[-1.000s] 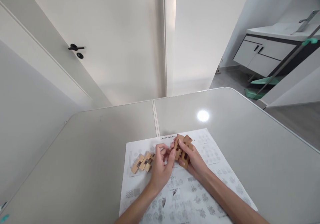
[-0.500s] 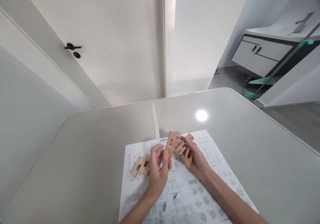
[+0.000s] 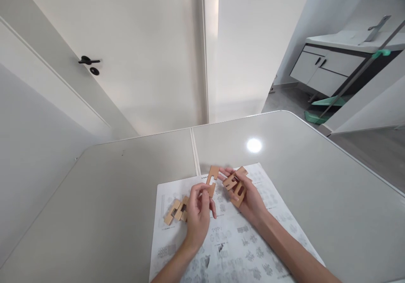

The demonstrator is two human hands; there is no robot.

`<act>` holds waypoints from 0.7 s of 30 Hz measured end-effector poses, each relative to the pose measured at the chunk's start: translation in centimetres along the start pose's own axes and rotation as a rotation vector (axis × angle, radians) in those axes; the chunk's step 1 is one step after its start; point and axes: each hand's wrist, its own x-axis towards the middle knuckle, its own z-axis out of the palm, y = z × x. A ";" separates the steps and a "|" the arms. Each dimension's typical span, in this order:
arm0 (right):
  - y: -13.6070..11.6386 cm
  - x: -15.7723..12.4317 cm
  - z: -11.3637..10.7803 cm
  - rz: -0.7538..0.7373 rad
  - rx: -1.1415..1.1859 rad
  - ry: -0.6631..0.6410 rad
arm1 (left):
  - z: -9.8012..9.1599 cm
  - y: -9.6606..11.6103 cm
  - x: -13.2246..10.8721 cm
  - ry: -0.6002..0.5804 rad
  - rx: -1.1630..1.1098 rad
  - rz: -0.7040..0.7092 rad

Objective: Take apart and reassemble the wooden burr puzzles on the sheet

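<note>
Left hand (image 3: pixel 198 217): thumb and fingers pinched on the lower end of a notched wooden piece (image 3: pixel 213 171), held up over the sheet's far edge. Right hand (image 3: pixel 253 198): fingers partly curled around a cluster of wooden pieces (image 3: pixel 229 183), just beside the notched one; exact number unclear. Step in hand, as judged: one piece handled apart from the cluster. Next move seems to call for a steady right grip and care over the notch's facing. Outward: more blocks (image 3: pixel 171 211), partly behind the left hand, on the printed sheet (image 3: pixel 234 253); then grey table (image 3: pixel 142 165).
</note>
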 end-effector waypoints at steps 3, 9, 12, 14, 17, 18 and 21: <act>-0.1 0.0 0.1 -0.001 0.001 -0.006 | -0.2 -0.1 0.1 -0.014 0.043 -0.004; -0.3 -0.4 0.5 -0.104 -0.023 0.034 | -0.4 0.2 -0.1 0.003 0.196 0.101; -0.5 -0.4 0.4 -0.147 -0.018 0.038 | -0.4 0.2 -0.1 -0.002 0.330 0.139; -0.6 -0.3 0.2 -0.155 -0.005 0.052 | -0.3 0.3 -0.1 -0.040 0.435 0.171; -0.8 -0.2 0.0 -0.128 0.009 0.062 | -0.1 0.4 -0.1 -0.100 0.556 0.224; -0.9 -0.2 0.0 -0.115 0.009 0.054 | 0.0 0.4 -0.1 -0.117 0.586 0.245; -1.2 -0.4 0.3 -0.080 -0.008 0.007 | 0.2 0.3 -0.3 -0.176 0.663 0.325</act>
